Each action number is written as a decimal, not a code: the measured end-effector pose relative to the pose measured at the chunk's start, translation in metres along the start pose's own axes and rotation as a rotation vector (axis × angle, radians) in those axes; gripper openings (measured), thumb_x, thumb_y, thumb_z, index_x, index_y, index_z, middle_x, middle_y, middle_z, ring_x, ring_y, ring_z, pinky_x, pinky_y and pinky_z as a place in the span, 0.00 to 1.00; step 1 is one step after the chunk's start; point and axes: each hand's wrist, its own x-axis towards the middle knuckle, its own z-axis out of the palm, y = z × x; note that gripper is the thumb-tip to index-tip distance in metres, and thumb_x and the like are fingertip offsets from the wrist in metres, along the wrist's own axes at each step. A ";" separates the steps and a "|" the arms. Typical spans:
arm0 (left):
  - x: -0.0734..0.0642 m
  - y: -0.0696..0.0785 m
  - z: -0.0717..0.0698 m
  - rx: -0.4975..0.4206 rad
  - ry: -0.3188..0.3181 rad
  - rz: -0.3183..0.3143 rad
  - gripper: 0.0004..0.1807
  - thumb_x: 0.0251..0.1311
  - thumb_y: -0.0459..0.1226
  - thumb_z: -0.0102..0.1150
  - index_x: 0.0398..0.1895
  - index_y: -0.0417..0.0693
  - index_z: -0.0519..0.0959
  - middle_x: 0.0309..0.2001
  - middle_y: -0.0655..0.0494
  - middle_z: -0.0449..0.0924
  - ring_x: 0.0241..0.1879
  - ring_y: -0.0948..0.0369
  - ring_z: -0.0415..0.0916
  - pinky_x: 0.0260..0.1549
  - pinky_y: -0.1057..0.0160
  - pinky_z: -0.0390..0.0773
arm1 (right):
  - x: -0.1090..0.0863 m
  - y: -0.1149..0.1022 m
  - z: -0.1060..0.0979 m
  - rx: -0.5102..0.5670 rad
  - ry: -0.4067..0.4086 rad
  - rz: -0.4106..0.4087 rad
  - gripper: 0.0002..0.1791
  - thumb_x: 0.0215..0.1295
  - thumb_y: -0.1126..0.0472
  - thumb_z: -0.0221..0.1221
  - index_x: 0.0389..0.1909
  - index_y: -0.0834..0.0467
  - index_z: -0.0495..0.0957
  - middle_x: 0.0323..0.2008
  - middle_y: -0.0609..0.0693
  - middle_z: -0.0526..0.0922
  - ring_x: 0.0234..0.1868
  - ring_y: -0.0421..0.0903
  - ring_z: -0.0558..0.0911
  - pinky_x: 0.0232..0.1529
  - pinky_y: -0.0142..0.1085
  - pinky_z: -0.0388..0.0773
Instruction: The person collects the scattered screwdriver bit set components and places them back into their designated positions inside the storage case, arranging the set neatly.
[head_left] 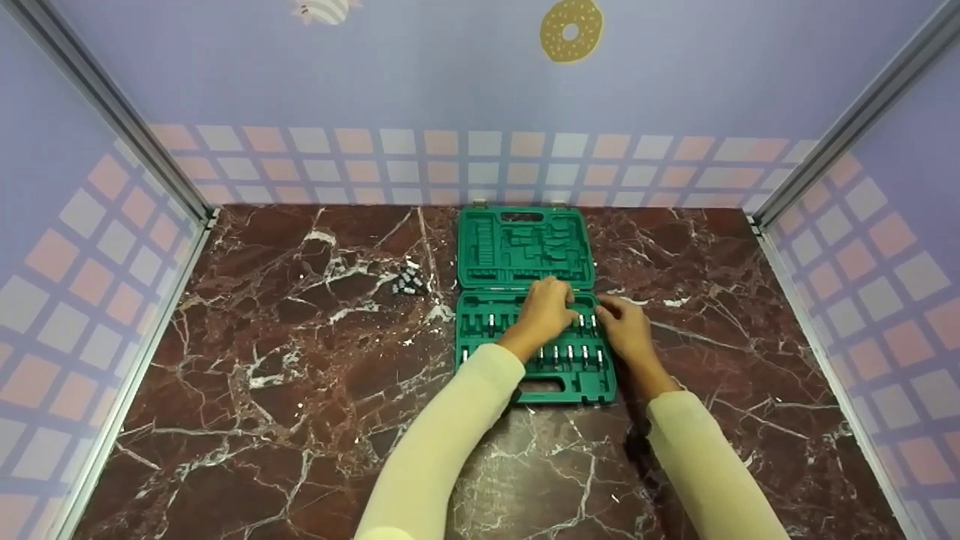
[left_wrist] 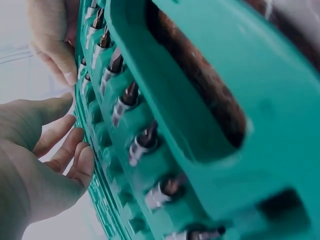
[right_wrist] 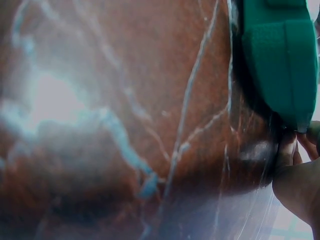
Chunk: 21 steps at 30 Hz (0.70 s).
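A green plastic tool case (head_left: 534,300) lies unfolded on the marbled table, its moulded lid (head_left: 480,262) laid back toward the wall. Metal socket bits (head_left: 570,354) stand in rows in the near half. Over the upper row is my left hand (head_left: 546,311). In the left wrist view that hand (left_wrist: 40,150) has its thumb and loosely bent fingers apart beside the case, with nothing visible between them. My right hand (head_left: 628,330) holds the case's right edge near the hinge; in the right wrist view its fingers (right_wrist: 286,147) meet the case corner, partly cut off.
A small pile of dark and silvery pieces (head_left: 409,280) lies on the table (head_left: 300,420) left of the case. Patterned panels (head_left: 480,90) close off the back and both sides. The case's handle cutout (head_left: 541,385) faces me.
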 end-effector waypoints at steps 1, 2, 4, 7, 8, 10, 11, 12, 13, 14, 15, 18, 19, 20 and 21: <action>-0.001 -0.002 -0.003 -0.011 0.003 0.009 0.12 0.66 0.40 0.70 0.48 0.44 0.85 0.50 0.51 0.81 0.54 0.53 0.76 0.52 0.56 0.80 | 0.000 0.000 0.000 -0.002 -0.003 0.000 0.18 0.75 0.63 0.60 0.60 0.66 0.81 0.59 0.66 0.83 0.60 0.62 0.81 0.62 0.55 0.76; -0.003 -0.003 -0.005 -0.021 0.002 0.017 0.13 0.66 0.40 0.69 0.49 0.44 0.84 0.50 0.50 0.81 0.54 0.53 0.76 0.52 0.56 0.81 | 0.000 0.000 0.000 -0.006 -0.009 0.001 0.18 0.75 0.63 0.60 0.60 0.66 0.81 0.59 0.66 0.83 0.60 0.62 0.81 0.62 0.55 0.76; -0.007 -0.006 -0.011 -0.052 0.002 0.038 0.13 0.66 0.39 0.69 0.50 0.43 0.84 0.49 0.49 0.80 0.52 0.53 0.76 0.50 0.56 0.81 | 0.000 0.000 0.000 -0.011 -0.015 0.004 0.18 0.75 0.62 0.59 0.60 0.65 0.81 0.59 0.66 0.83 0.60 0.62 0.81 0.62 0.55 0.76; -0.013 -0.012 -0.019 -0.098 -0.002 0.061 0.14 0.67 0.38 0.68 0.52 0.41 0.83 0.49 0.47 0.79 0.49 0.54 0.75 0.47 0.56 0.80 | -0.001 0.000 -0.001 -0.012 -0.018 0.013 0.18 0.75 0.61 0.60 0.60 0.64 0.81 0.60 0.65 0.83 0.62 0.61 0.81 0.63 0.54 0.75; -0.015 -0.014 -0.021 -0.111 -0.004 0.066 0.15 0.67 0.38 0.68 0.52 0.41 0.83 0.49 0.46 0.79 0.48 0.54 0.75 0.46 0.56 0.79 | -0.001 0.000 -0.001 -0.015 -0.018 0.013 0.18 0.75 0.60 0.60 0.60 0.64 0.82 0.60 0.65 0.83 0.62 0.61 0.80 0.64 0.54 0.75; -0.018 -0.018 -0.027 -0.131 -0.002 0.073 0.15 0.67 0.38 0.68 0.53 0.41 0.83 0.49 0.45 0.79 0.46 0.55 0.74 0.45 0.56 0.78 | -0.002 0.000 -0.001 -0.019 -0.015 0.010 0.18 0.75 0.61 0.60 0.60 0.64 0.82 0.60 0.65 0.83 0.62 0.61 0.80 0.64 0.55 0.74; -0.020 -0.021 -0.029 -0.139 0.001 0.075 0.16 0.67 0.39 0.68 0.54 0.41 0.83 0.49 0.45 0.79 0.46 0.55 0.74 0.45 0.56 0.78 | -0.002 0.000 -0.001 -0.021 -0.014 0.006 0.18 0.75 0.61 0.59 0.60 0.65 0.81 0.60 0.65 0.82 0.62 0.62 0.80 0.65 0.55 0.74; -0.022 -0.023 -0.032 -0.144 0.007 0.077 0.16 0.67 0.39 0.68 0.54 0.41 0.83 0.50 0.46 0.80 0.47 0.55 0.74 0.46 0.56 0.78 | -0.002 0.000 -0.001 -0.021 -0.015 0.006 0.18 0.75 0.61 0.59 0.60 0.65 0.81 0.60 0.65 0.82 0.62 0.62 0.80 0.64 0.55 0.74; -0.024 -0.026 -0.035 -0.151 0.015 0.078 0.17 0.66 0.39 0.69 0.54 0.42 0.83 0.50 0.47 0.80 0.48 0.55 0.75 0.46 0.56 0.79 | -0.002 -0.001 -0.001 -0.020 -0.015 0.005 0.18 0.75 0.62 0.60 0.60 0.65 0.81 0.60 0.65 0.82 0.61 0.62 0.80 0.64 0.55 0.74; -0.026 -0.029 -0.039 -0.160 0.024 0.077 0.17 0.66 0.39 0.69 0.54 0.42 0.83 0.50 0.47 0.80 0.49 0.55 0.76 0.48 0.56 0.80 | -0.002 -0.001 -0.001 -0.018 -0.017 0.004 0.18 0.75 0.62 0.59 0.60 0.65 0.81 0.60 0.66 0.83 0.61 0.62 0.80 0.63 0.55 0.75; -0.028 -0.031 -0.042 -0.169 0.031 0.074 0.17 0.65 0.39 0.70 0.54 0.42 0.83 0.51 0.48 0.80 0.51 0.54 0.77 0.49 0.56 0.80 | -0.002 -0.001 0.000 -0.014 -0.017 0.004 0.18 0.75 0.62 0.59 0.60 0.65 0.81 0.59 0.66 0.83 0.61 0.62 0.81 0.63 0.54 0.75; -0.035 -0.040 -0.052 -0.197 0.049 0.062 0.17 0.65 0.38 0.70 0.53 0.41 0.83 0.51 0.49 0.80 0.54 0.51 0.78 0.52 0.55 0.81 | -0.002 -0.001 0.000 -0.009 -0.018 0.001 0.17 0.75 0.63 0.59 0.60 0.65 0.81 0.59 0.66 0.83 0.60 0.62 0.81 0.62 0.54 0.75; -0.038 -0.044 -0.055 -0.207 0.057 0.058 0.16 0.65 0.38 0.70 0.53 0.40 0.83 0.51 0.49 0.80 0.54 0.50 0.78 0.53 0.55 0.81 | -0.001 -0.001 0.000 -0.013 -0.019 -0.002 0.18 0.75 0.63 0.59 0.60 0.66 0.81 0.59 0.66 0.83 0.61 0.62 0.81 0.63 0.55 0.75; -0.040 -0.047 -0.058 -0.220 0.065 0.056 0.16 0.64 0.37 0.70 0.52 0.40 0.83 0.50 0.48 0.80 0.55 0.49 0.78 0.54 0.54 0.81 | -0.001 -0.001 0.000 -0.013 -0.018 -0.003 0.18 0.75 0.63 0.59 0.60 0.66 0.81 0.59 0.66 0.82 0.61 0.63 0.80 0.63 0.55 0.75; -0.042 -0.051 -0.061 -0.235 0.074 0.056 0.16 0.64 0.37 0.70 0.52 0.39 0.83 0.50 0.48 0.80 0.55 0.48 0.78 0.54 0.54 0.81 | -0.001 -0.002 -0.001 -0.016 -0.017 -0.006 0.18 0.75 0.63 0.59 0.60 0.66 0.81 0.60 0.67 0.82 0.62 0.63 0.80 0.64 0.55 0.74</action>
